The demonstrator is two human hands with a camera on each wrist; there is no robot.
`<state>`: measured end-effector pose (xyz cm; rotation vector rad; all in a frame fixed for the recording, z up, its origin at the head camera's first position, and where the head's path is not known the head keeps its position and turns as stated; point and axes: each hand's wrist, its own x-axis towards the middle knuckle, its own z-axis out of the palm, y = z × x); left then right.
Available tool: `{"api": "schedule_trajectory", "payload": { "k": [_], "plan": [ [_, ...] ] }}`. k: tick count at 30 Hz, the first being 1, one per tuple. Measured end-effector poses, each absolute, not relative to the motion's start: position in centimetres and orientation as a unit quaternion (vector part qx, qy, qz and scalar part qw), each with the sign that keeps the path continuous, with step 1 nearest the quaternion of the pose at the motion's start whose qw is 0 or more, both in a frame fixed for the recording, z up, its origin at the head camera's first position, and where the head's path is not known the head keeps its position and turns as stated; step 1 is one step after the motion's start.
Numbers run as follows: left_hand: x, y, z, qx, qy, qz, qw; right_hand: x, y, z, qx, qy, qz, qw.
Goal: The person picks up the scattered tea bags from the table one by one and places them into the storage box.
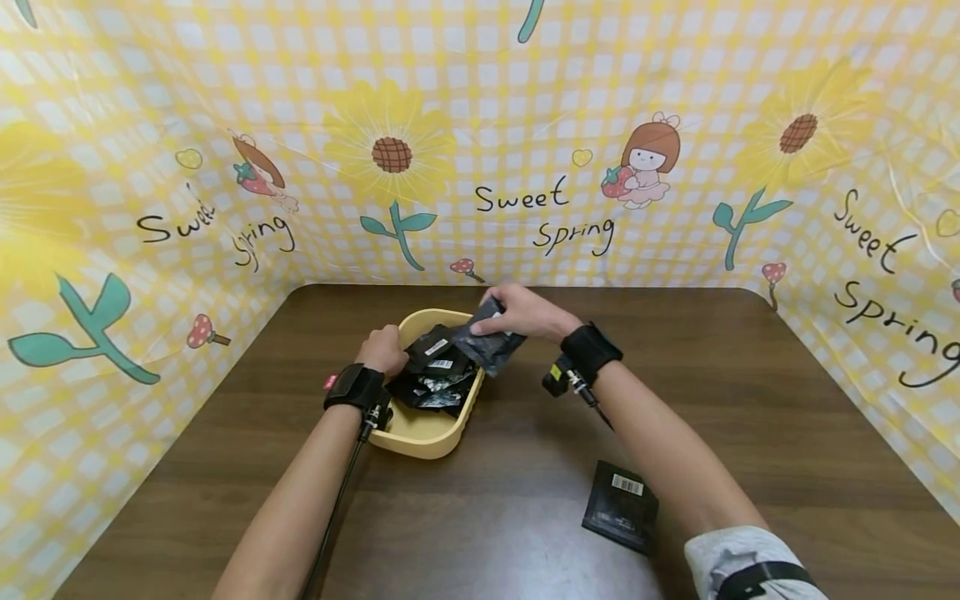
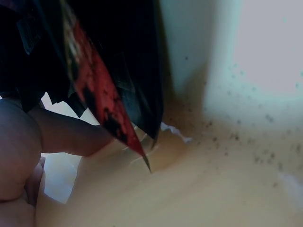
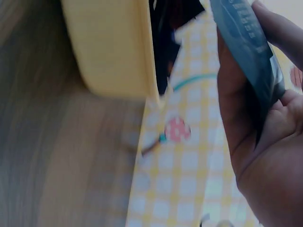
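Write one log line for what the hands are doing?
right hand: holds packet | left hand: in yellow tub on packets | table: spare packet

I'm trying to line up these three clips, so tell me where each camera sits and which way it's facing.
Head: worn up high, facing forward and down at the brown wooden table; both forearms show.
Left wrist: close inside the pale yellow plastic tub, on black foil packets; the left hand shows.
Right wrist: beside the tub, facing the backdrop; the right hand holds a dark foil packet.
All share the tub.
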<state>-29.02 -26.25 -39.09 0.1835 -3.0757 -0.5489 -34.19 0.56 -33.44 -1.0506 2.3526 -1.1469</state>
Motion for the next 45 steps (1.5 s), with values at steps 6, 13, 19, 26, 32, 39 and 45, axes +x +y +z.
{"api": "schedule_trajectory", "payload": {
  "k": [6, 13, 19, 26, 32, 39, 45],
  "plan": [
    [-29.1, -26.5, -39.2, 0.059, -0.982, -0.178, 0.008, -32.8, -3.4, -34.0, -0.396, 0.810, -0.410, 0.137],
    [-29.2, -26.6, -39.3, 0.054, -0.982, -0.180, 0.003, -31.3, -5.5, -34.7, -0.425, 0.796, -0.407, 0.140],
    [-29.3, -26.6, -39.3, 0.053, -0.982, -0.179, 0.007, -30.8, -4.8, -34.4, -0.426, 0.817, -0.380, 0.087],
    [-29.3, -26.6, -39.2, 0.054, -0.983, -0.176, 0.004, -30.7, -2.7, -34.4, -0.410, 0.830, -0.371, 0.071],
    [-29.0, -26.4, -39.0, 0.053, -0.983, -0.175, 0.002, -30.8, -0.1, -35.0, -0.394, 0.843, -0.362, 0.060],
    [-29.1, -26.0, -39.0, 0.049, -0.983, -0.177, 0.004, -30.8, 4.0, -36.3, -0.383, 0.857, -0.338, 0.072],
    [-28.9, -26.1, -38.9, 0.043, -0.984, -0.172, 0.003, -30.8, 6.9, -37.3, -0.362, 0.881, -0.290, 0.097]
  ]
}}
